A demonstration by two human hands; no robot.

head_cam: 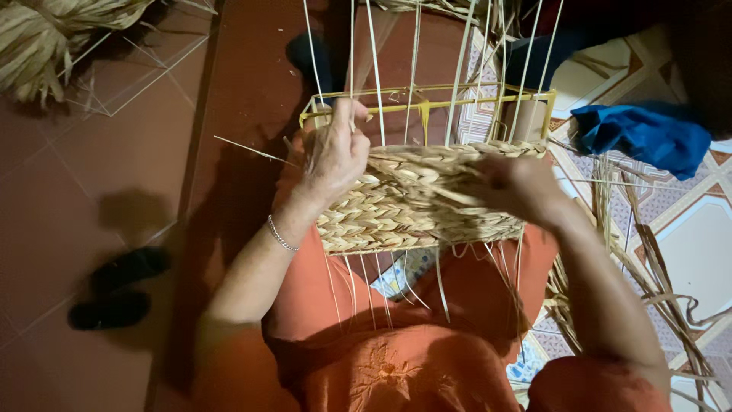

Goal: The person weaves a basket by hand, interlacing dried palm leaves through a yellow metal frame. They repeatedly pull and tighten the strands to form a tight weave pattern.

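Below me I see a dim floor of red-brown tiles [99,168] on the left and patterned pale tiles [686,229] on the right. My left hand [333,156] is closed around the upright pale strands [374,69] at the near corner of a half-woven basket [412,202], fingers pinched about them just above the woven edge. My right hand [518,187] lies against the woven wall on the other side; I cannot tell whether it grips a strand or only presses, since it is blurred. The basket rests on my lap, over orange clothing [396,358], built on a yellow wire frame [427,95] that shows above the weave. I judge it light; the frame gives stiffness, so the rim corners are the safest hold, while the plaited fibre looks dry, ribbed and somewhat springy, and the loose strands likely bend and may crack if pulled sharply. Outward lie a bundle of straw [53,38] at top left, a blue cloth [648,137] at right, loose fibres [656,290] beside my knee, and dark sandals [114,294] on the left.
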